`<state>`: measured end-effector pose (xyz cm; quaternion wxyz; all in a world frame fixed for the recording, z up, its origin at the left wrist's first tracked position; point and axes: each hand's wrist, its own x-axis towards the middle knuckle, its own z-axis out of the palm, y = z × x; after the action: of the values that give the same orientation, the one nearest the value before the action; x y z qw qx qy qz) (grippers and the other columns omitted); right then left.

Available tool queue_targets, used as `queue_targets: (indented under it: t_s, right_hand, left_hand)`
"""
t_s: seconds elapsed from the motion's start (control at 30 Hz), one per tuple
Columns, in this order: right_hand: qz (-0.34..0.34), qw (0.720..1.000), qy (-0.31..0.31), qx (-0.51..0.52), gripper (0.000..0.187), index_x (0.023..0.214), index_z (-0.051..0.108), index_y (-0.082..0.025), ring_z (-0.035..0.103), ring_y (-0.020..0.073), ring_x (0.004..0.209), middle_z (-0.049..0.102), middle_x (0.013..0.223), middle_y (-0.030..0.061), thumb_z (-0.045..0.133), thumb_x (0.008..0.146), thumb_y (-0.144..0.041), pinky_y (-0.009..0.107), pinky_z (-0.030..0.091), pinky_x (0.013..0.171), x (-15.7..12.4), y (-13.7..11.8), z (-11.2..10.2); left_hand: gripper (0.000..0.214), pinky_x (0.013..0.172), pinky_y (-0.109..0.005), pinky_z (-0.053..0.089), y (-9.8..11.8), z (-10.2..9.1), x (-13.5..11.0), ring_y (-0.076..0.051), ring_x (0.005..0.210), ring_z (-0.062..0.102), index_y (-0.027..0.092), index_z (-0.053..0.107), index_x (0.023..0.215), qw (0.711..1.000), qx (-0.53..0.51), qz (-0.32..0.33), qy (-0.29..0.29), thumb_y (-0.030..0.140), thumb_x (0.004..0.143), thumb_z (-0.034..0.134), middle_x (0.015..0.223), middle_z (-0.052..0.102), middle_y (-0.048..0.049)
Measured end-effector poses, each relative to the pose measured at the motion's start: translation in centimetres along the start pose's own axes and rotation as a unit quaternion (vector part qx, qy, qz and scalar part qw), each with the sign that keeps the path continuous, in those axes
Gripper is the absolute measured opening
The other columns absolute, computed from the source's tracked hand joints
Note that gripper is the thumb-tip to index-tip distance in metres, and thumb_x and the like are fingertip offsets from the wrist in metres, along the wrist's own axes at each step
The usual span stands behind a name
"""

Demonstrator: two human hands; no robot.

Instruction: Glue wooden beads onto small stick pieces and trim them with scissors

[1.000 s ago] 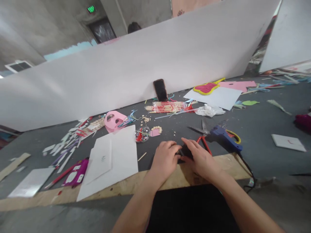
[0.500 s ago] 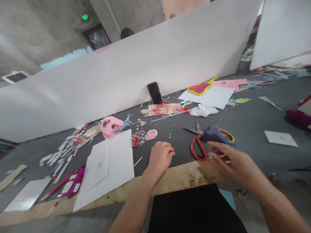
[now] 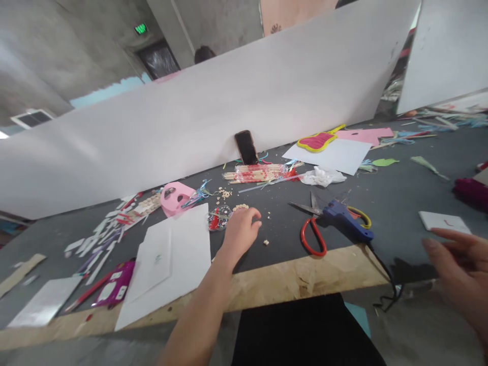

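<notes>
My left hand (image 3: 240,233) lies palm down on the dark table, fingers loosely bent and apart, nothing visible in them. Its fingertips touch a small pink piece edged with wooden beads (image 3: 240,207), next to a clear dish of red and sparkly bits (image 3: 217,218). A single loose bead (image 3: 266,242) lies just right of the hand. My right hand (image 3: 459,262) hovers at the far right edge of the view with fingers stretched out and holding nothing, just below a white card (image 3: 444,222).
Red-handled scissors (image 3: 313,236) and a blue glue gun (image 3: 346,218) with its cord lie right of centre. White paper sheets (image 3: 175,254), a pink mask (image 3: 175,195), a pack of sticks (image 3: 255,173) and a propped phone (image 3: 246,147) are spread about. A wooden strip (image 3: 305,277) edges the table.
Both hands were together on a small dark thing at the table's edge. My right hand has swung far right, open. My left hand has moved forward and left to the beads.
</notes>
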<state>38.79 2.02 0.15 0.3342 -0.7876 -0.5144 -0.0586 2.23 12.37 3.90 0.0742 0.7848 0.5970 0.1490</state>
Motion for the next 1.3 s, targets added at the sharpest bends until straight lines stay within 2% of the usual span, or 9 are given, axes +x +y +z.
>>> queue_targets:
  t_s: [0.07,0.13,0.2,0.27,0.53,0.7,0.9,1.07,1.3]
  right_hand:
    - [-0.021,0.999,-0.010,0.031,0.037,0.098,0.060,-0.028,0.062,0.0293,0.074,0.066,0.084,0.0091,0.045,0.076,-0.053,0.040,0.047,0.058,0.1,-1.8,0.2]
    - [-0.087,0.995,-0.014,0.049,0.038,0.093,0.061,-0.025,0.061,0.0312,0.085,0.066,0.088,0.0107,0.042,0.077,-0.053,0.043,0.048,0.066,0.2,-2.9,0.5]
    - [-0.154,0.986,-0.016,0.054,0.038,0.093,0.062,-0.023,0.060,0.0311,0.089,0.066,0.088,0.0109,0.040,0.081,-0.052,0.045,0.048,0.073,0.0,-3.0,1.0]
    - [-0.192,0.980,-0.017,0.055,0.037,0.096,0.061,-0.022,0.059,0.0294,0.089,0.066,0.089,0.0102,0.039,0.084,-0.049,0.044,0.048,0.077,-0.2,-2.7,1.3]
    - [-0.215,0.975,-0.012,0.059,0.034,0.097,0.062,-0.022,0.059,0.0264,0.090,0.064,0.094,0.0086,0.040,0.087,-0.046,0.042,0.047,0.079,-0.4,-2.2,1.5]
    - [-0.241,0.968,-0.010,0.070,0.031,0.094,0.062,-0.022,0.059,0.0247,0.089,0.064,0.092,0.0078,0.041,0.087,-0.044,0.041,0.046,0.081,0.1,-3.8,1.3]
    - [-0.259,0.962,-0.014,0.085,0.030,0.094,0.062,-0.021,0.059,0.0254,0.088,0.064,0.093,0.0089,0.042,0.087,-0.042,0.042,0.047,0.080,-0.2,-5.0,2.0]
    - [-0.270,0.957,-0.037,0.103,0.026,0.095,0.062,-0.020,0.058,0.0253,0.089,0.064,0.094,0.0090,0.045,0.086,-0.038,0.041,0.047,0.079,-1.1,-5.5,2.8]
    - [-0.270,0.956,-0.047,0.105,0.025,0.096,0.061,-0.021,0.059,0.0255,0.090,0.064,0.095,0.0088,0.045,0.087,-0.037,0.042,0.046,0.080,-1.2,-5.1,2.5]
  left_hand:
    - [0.019,0.087,-0.035,0.043,0.1,0.2,1.4,-0.022,0.096,0.057,0.023,0.066,0.096,1.000,0.015,0.008,0.001,0.017,0.082,0.055,0.097,0.068,-0.0039]
    - [0.020,0.086,-0.035,0.042,0.2,0.7,2.7,-0.023,0.096,0.056,0.024,0.068,0.094,0.999,0.031,0.023,-0.007,0.016,0.083,0.053,0.097,0.068,-0.0039]
    - [0.020,0.086,-0.034,0.042,0.3,1.3,3.8,-0.023,0.095,0.056,0.025,0.070,0.091,0.998,0.043,0.043,-0.020,0.015,0.083,0.054,0.095,0.068,-0.0038]
    - [0.018,0.085,-0.033,0.042,0.4,1.9,4.6,-0.023,0.094,0.056,0.025,0.071,0.088,0.996,0.051,0.061,-0.030,0.017,0.082,0.056,0.094,0.068,-0.0039]
    - [0.015,0.084,-0.032,0.042,0.0,2.8,5.1,-0.021,0.089,0.057,0.022,0.069,0.076,0.996,0.044,0.074,-0.035,0.018,0.082,0.056,0.085,0.068,-0.0050]
    - [0.014,0.083,-0.034,0.043,-0.3,1.5,3.3,-0.021,0.088,0.058,0.022,0.066,0.079,0.999,0.005,0.039,0.004,0.017,0.083,0.054,0.086,0.068,-0.0037]
    - [0.013,0.087,-0.033,0.043,-0.1,-0.2,-1.3,-0.019,0.091,0.059,0.022,0.063,0.080,0.998,-0.053,0.019,0.040,0.015,0.083,0.053,0.086,0.068,-0.0015]
    - [0.013,0.078,-0.028,0.046,0.7,0.3,-3.9,-0.017,0.088,0.059,0.024,0.064,0.081,0.993,-0.111,-0.001,0.035,0.017,0.083,0.054,0.084,0.067,-0.0001]
    - [0.013,0.080,-0.030,0.045,1.0,1.1,-5.1,-0.018,0.090,0.058,0.025,0.066,0.079,0.983,-0.180,-0.032,0.018,0.020,0.084,0.054,0.085,0.065,-0.0009]
